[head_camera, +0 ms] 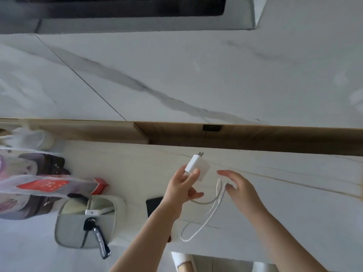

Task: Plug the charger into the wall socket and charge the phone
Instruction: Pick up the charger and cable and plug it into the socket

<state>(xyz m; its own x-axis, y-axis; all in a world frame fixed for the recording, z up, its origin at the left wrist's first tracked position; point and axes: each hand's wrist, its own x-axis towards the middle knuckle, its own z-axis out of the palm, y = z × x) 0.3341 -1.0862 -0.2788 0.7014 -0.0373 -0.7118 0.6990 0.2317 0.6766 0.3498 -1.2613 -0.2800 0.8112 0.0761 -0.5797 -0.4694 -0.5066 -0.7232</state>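
My left hand [181, 188] holds a white charger block [197, 165] above the white marble counter [275, 193], its prongs pointing up toward the wall. A white cable [204, 222] hangs from the block and loops down onto the counter. My right hand [238, 190] hovers just right of the charger with fingers spread, close to the cable; whether it touches the cable I cannot tell. A dark phone [154, 206] lies flat on the counter, partly hidden behind my left wrist. A black wall socket [212, 127] sits in the wooden recess above the counter.
A grey tray [66, 236] with keys [96, 234] lies at the left of the counter. Beside it are plastic bags [33, 185] with red packaging and a white cup [37, 138]. A wooden strip [275, 140] runs along the wall. The counter's front edge is near my forearms.
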